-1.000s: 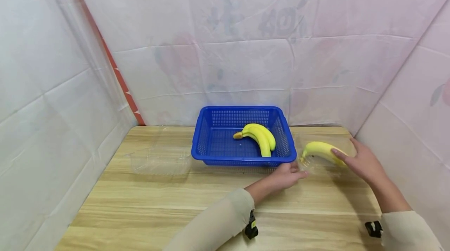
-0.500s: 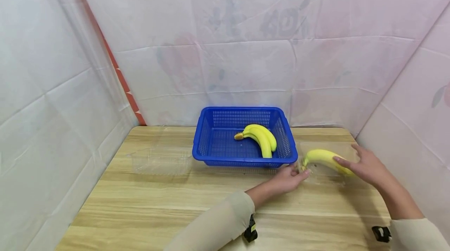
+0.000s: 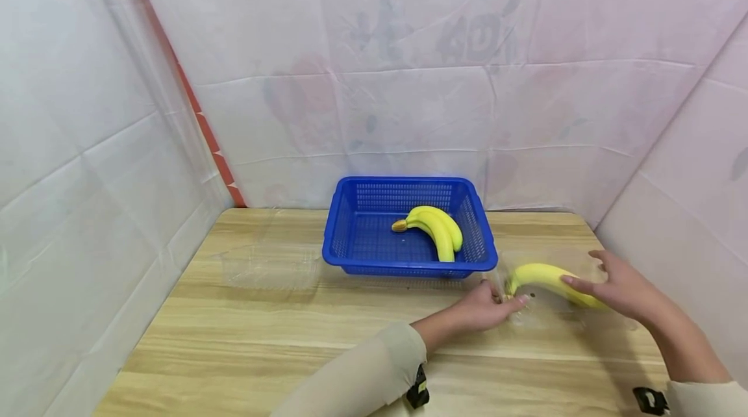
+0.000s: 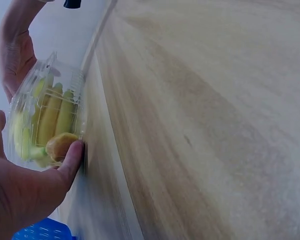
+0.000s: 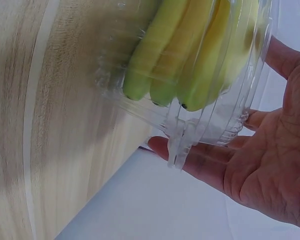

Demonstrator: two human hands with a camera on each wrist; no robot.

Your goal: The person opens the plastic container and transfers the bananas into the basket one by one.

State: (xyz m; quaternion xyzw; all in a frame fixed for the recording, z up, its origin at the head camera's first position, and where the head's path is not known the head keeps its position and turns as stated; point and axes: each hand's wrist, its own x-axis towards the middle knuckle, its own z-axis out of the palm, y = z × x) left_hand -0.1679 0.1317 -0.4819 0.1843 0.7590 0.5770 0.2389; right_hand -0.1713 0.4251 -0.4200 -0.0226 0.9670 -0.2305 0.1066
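Blue basket (image 3: 345, 222) w/ banana bunch (image 3: 435, 228) – empty clear box (image 3: 265, 267) left.

clear box (image 3: 549, 313): barely visible, head view | right wrist strap (image 3: 650, 400): cut off

head view: looks forward and down over the light wooden table (image 3: 304, 339). left wrist view: close, low along the tabletop, facing the clear plastic clamshell box of yellow bananas (image 4: 47, 117). right wrist view: very close under that same box (image 5: 190, 65), which all three views share.
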